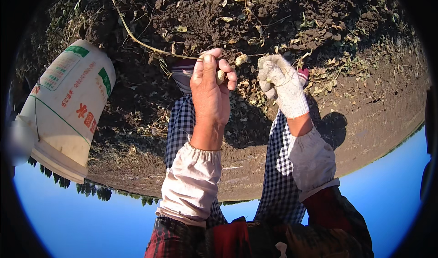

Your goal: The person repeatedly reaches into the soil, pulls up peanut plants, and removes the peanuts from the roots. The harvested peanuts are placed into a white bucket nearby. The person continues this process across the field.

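Observation:
My left hand [214, 83], without a glove, pinches a long thin dry plant stem [150, 47] between thumb and forefinger. One unshelled peanut [220, 77] rests in its curled fingers. Another peanut pod [241, 60] hangs between the two hands, close to a thin root or stalk that reaches towards the right. My right hand [279, 81] wears a soiled white knit glove, and its fingers are curled; whether they pinch the thin stalk end is not clear.
A white plastic bucket [68, 97] with green and red print and a wire handle is at the left. Dark clumpy soil [212, 15] with dry leaves and stems lies in front of my shoes. Flatter bare ground [369, 121] stretches off at the right.

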The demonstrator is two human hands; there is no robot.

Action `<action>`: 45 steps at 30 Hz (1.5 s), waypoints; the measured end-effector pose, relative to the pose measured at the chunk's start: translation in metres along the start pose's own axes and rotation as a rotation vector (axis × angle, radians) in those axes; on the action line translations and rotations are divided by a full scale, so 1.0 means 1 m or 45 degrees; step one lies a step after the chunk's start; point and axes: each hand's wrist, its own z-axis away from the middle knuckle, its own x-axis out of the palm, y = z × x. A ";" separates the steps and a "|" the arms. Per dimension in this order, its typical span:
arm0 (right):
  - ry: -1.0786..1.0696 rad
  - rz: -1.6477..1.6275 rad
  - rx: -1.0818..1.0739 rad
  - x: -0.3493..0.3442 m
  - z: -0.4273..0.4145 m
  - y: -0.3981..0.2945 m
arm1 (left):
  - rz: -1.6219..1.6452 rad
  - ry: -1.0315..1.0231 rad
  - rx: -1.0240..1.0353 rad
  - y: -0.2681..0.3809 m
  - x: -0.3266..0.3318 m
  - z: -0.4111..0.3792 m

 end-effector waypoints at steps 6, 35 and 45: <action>-0.016 -0.195 0.026 0.041 -0.014 0.016 | -0.097 -0.111 0.003 0.001 0.009 0.005; -0.017 1.053 -0.862 0.065 0.009 0.007 | 0.150 -0.215 0.009 -0.007 -0.002 0.005; 0.052 0.442 -0.486 0.031 0.026 0.045 | -0.033 -0.066 0.060 -0.014 0.004 0.004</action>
